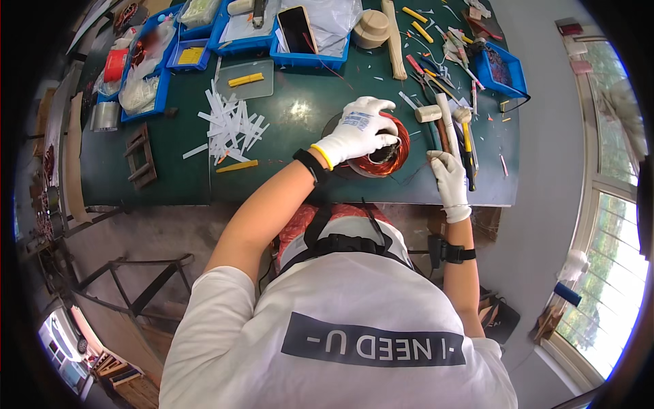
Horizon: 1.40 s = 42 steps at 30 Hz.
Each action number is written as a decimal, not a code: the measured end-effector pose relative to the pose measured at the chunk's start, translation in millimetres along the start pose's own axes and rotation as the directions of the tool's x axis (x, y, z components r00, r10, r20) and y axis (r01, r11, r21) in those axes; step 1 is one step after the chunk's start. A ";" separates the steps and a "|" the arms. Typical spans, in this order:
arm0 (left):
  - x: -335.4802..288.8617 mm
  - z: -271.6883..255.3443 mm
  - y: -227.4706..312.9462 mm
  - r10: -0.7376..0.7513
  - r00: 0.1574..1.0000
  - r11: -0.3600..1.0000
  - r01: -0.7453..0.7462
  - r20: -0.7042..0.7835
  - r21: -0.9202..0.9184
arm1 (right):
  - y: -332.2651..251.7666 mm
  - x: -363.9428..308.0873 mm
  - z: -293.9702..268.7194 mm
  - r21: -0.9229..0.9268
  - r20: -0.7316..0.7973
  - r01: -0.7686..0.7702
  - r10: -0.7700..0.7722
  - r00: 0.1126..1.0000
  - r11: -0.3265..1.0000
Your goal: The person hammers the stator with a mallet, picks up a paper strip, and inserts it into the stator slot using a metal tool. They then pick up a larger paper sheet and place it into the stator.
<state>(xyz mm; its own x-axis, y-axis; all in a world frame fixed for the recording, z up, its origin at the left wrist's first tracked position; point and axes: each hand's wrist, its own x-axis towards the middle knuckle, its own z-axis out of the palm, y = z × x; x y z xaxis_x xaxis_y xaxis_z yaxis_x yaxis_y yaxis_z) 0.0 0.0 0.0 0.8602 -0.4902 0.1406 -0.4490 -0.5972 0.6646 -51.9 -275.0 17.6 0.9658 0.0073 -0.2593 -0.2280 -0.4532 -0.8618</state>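
A ring wound with copper-coloured wire [402, 144], dark at its centre, sits on the bench near its front edge. My left hand [361, 129], in a white glove with a yellow cuff, lies over the ring's left side, its fingers curled onto it and into the opening. To the right, my gloved right hand [449, 178] is pinched closed at the end of a thin wire [413, 178] that runs from the ring. Just beyond that hand lie a pale-headed mallet [428, 114] and a yellow-and-black-handled hammer [467, 140].
White paper strips [228, 126] are heaped to the left, beside a clear tray [266, 90] with yellow pieces. Blue bins [310, 60] line the back, one holding a phone [297, 31]. Pliers [424, 78] and a blue box [501, 68] are at right; a wooden frame [140, 157] lies far left.
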 end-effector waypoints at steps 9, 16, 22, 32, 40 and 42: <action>2.9 -24.4 -2.9 0.050 0.989 0.950 -0.090 0.140 0.298 | -49.9 38.4 89.1 -0.763 0.122 0.384 -0.468 0.876 0.521; 50.9 -35.0 9.9 0.086 0.837 0.777 -0.396 0.540 0.489 | -35.7 63.8 77.1 -0.681 0.267 0.453 -0.382 0.885 0.575; 88.9 -39.7 8.7 0.063 0.756 0.849 -0.384 0.652 0.363 | -37.2 67.8 60.9 -0.399 0.203 0.347 -0.287 0.936 0.849; 12.3 -4.1 -25.7 -0.119 0.993 0.908 0.119 0.026 -0.401 | 12.0 61.5 51.0 0.434 0.290 -0.318 0.204 0.935 0.843; -17.4 -0.9 37.3 0.227 0.954 0.971 -0.206 -0.195 0.126 | 20.5 51.2 54.0 0.542 0.336 -0.381 0.222 0.915 0.749; -18.9 13.4 29.3 0.124 0.973 0.989 -0.107 -0.196 0.098 | 21.2 47.6 52.8 0.536 0.294 -0.348 0.217 0.931 0.769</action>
<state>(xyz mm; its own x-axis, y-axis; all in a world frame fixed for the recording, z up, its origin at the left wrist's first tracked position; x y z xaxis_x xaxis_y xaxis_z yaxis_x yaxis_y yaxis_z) -32.6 -16.7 7.0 0.8283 -0.4269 0.3629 -0.5598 -0.6005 0.5710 -17.3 -237.2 -36.1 0.8134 0.1706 -0.5562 -0.5779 0.1270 -0.8062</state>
